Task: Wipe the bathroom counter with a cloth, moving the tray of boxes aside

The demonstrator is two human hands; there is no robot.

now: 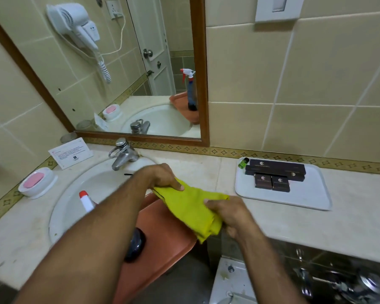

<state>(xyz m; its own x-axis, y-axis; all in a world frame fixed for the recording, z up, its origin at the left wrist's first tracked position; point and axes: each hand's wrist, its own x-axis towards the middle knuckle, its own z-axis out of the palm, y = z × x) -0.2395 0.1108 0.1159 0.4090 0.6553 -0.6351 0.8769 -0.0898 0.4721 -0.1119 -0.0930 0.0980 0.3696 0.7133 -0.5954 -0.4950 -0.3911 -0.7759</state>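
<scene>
Stretching between two bare hands, a yellow cloth [192, 207] is held above the front edge of the bathroom surface [294, 227]. The left hand [162, 175] is closed on the cloth's upper left corner, thumb pressed over the fabric; the right hand [227, 215] is closed on its right side, where the cloth is bunched and hangs down in folds. Both grips are tight on the fabric, with no fingers spread.

Beneath the cloth, an orange-brown tray [160, 244] is seen lying partly over the rim of the white sink [75, 194] and jutting past the surface's front edge. A spray bottle with a white-and-red nozzle [87, 200] is stood on that tray, largely hidden behind the left forearm.

To the right, well apart from the hands, a white tray [305, 198] is set flat on the surface near the tiled wall. Dark boxes [274, 174] are grouped at its back left, with a small green bottle [243, 162] lying beside them.

Behind the sink, a chrome tap [123, 154] is fitted. At left, a pink soap in a white dish [36, 182] and a printed card [70, 153] are placed. A framed mirror [123, 69] is mounted above, and a wall hair dryer is reflected in it.
</scene>
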